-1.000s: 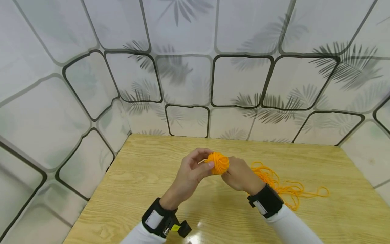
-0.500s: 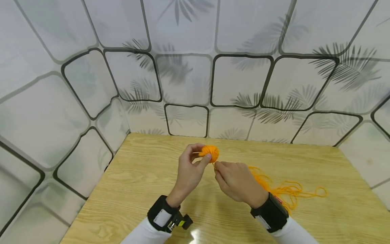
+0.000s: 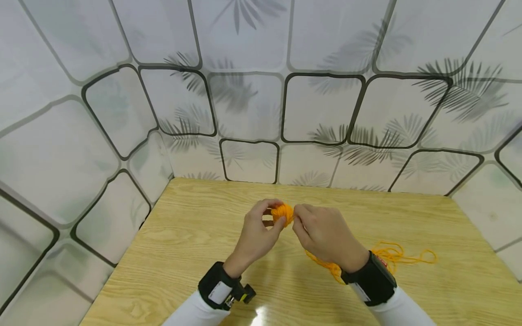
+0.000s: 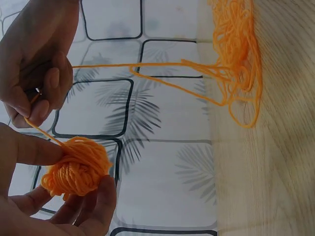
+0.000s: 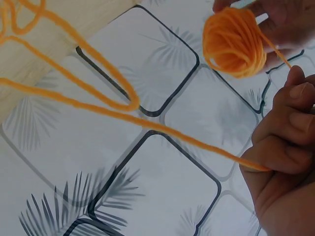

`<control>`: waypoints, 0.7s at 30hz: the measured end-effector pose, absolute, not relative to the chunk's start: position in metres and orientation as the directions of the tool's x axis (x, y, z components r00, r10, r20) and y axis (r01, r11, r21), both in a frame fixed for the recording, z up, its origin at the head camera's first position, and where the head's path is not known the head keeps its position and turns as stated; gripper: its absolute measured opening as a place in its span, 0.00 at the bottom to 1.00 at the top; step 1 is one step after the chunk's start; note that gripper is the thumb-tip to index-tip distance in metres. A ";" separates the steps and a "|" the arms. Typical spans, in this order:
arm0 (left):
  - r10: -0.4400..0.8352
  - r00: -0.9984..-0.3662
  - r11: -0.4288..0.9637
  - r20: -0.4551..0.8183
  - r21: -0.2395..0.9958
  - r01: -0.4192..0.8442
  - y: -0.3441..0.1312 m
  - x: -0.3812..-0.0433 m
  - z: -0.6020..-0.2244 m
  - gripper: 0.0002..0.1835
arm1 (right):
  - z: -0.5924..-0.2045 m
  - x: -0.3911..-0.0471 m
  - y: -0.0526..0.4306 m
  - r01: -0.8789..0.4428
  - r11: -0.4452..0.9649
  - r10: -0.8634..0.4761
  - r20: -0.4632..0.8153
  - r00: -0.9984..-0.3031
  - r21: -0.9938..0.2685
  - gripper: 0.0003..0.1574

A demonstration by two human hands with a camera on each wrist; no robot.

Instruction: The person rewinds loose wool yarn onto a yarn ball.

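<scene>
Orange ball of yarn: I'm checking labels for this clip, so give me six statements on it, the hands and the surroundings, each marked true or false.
1. The left hand holds the orange ball. True.
2. A strand runs from the ball to the right hand. True.
3. The ball rests on the table. False: it is held up off the table.
4. The right hand's fingers are straight. False: they are curled on the strand.
5. The loose yarn is blue. False: the loose yarn is orange.
6. The backdrop behind the table has leaf prints. True.
</scene>
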State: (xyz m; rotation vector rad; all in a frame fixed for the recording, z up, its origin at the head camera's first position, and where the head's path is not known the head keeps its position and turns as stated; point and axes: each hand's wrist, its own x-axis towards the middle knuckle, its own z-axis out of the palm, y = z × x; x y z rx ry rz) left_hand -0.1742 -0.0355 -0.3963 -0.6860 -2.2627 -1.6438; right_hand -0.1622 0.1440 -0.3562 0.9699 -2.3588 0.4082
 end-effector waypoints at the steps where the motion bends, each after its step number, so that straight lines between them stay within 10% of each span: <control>1: 0.239 -0.855 0.258 0.461 0.818 0.514 -0.036 -0.174 -0.397 0.15 | -0.354 -0.164 0.145 -0.715 0.697 -0.552 0.594 -0.585 -0.056 0.10; 14: 0.438 -0.856 0.347 0.275 0.827 0.443 -0.042 -0.170 -0.398 0.11 | -0.336 -0.184 0.160 -0.716 0.688 -0.675 0.467 -0.571 0.119 0.13; 21: 0.608 -0.794 0.101 0.016 0.990 0.098 -0.048 -0.172 -0.394 0.14 | -0.342 -0.193 0.165 -0.714 0.661 -0.741 0.358 -0.568 0.233 0.12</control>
